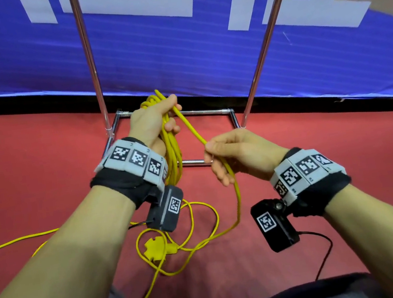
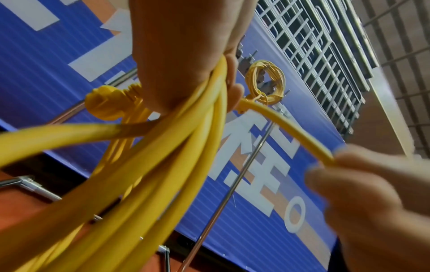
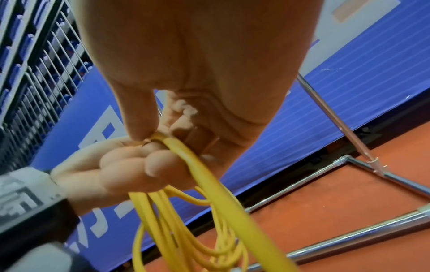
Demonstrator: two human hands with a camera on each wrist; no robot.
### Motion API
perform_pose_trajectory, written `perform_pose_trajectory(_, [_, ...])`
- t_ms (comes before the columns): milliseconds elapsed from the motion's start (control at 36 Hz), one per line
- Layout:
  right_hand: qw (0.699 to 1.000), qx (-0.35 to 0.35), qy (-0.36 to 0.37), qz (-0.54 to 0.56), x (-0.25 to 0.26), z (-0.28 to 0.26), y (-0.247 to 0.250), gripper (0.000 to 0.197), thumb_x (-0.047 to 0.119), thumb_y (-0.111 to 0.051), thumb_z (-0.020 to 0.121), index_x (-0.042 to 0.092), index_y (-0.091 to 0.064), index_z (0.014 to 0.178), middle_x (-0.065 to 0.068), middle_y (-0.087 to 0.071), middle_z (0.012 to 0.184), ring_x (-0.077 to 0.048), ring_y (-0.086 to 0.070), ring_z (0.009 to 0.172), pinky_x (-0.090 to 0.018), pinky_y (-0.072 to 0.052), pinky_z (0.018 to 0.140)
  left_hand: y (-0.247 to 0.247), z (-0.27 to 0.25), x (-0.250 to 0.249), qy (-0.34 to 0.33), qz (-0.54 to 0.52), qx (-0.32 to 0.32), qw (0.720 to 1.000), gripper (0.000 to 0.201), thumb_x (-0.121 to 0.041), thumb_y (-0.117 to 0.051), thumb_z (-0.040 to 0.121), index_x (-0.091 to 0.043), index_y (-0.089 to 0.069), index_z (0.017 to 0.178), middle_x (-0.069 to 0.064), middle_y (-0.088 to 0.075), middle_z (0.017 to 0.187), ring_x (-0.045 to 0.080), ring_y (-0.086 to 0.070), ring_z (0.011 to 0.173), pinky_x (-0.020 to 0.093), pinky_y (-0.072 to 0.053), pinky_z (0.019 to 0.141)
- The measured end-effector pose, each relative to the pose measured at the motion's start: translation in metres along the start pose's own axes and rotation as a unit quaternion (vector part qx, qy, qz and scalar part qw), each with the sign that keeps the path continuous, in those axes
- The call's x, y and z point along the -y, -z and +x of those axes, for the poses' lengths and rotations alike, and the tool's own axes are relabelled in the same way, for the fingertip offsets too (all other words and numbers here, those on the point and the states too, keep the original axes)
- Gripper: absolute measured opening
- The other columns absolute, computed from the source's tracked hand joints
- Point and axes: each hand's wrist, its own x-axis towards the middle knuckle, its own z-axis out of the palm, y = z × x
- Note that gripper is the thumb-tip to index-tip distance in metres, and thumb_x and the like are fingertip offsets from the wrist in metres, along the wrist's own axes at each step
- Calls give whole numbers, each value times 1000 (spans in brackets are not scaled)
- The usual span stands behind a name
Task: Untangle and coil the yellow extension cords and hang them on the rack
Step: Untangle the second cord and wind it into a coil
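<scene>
My left hand [image 1: 172, 117] is raised in front of the rack and grips a bundle of yellow cord loops [image 1: 172, 152] that hang down past the wrist. In the left wrist view these loops [image 2: 186, 147] run under the palm beside a yellow plug [image 2: 104, 103]. My right hand [image 1: 209, 150] pinches a single strand [image 1: 191, 129] that runs up to the left hand. The right wrist view shows thumb and finger pinching it [image 3: 163, 139]. Slack cord and a yellow plug [image 1: 156, 249] lie on the red floor. Another coiled yellow cord [image 2: 265, 81] hangs high on the rack.
The chrome rack has two upright poles [image 1: 87, 50] and a tube base [image 1: 200, 111] on the red floor [image 1: 40, 158]. A blue banner [image 1: 176, 45] stands behind it, with a wire grid panel [image 2: 314, 46] above. A black cable [image 1: 324, 257] trails from my right wrist camera.
</scene>
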Motion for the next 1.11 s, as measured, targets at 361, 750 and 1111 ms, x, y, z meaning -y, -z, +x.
perform_pose_trajectory(361, [999, -40, 12, 21, 7, 11, -8, 34, 21, -40, 103, 5, -55, 77, -10, -57, 52, -23, -57, 43, -23, -44, 42, -22, -13, 7, 2, -3, 4, 1000, 24, -9, -57, 92, -4, -57, 68, 11, -48, 64, 10, -37, 29, 18, -35, 37])
perform_pose_trajectory(750, [998, 49, -29, 33, 3, 4, -8, 30, 14, -36, 102, 2, -56, 84, -15, -67, 64, -30, -66, 57, -29, -53, 61, -11, -3, 3, -82, 27, -38, 995, 24, -7, -66, 88, -3, -57, 65, 8, -53, 56, 11, -36, 30, 22, -37, 39])
perform_pose_trajectory(1111, [999, -5, -21, 43, 0, 9, -2, 29, 15, -42, 101, 4, -57, 78, -11, -59, 55, -18, -51, 42, -34, -55, 57, -21, -9, 10, 18, -44, -16, 999, 29, -19, -57, 96, -8, -53, 70, 6, -60, 58, 24, -68, 54, 37, -60, 60])
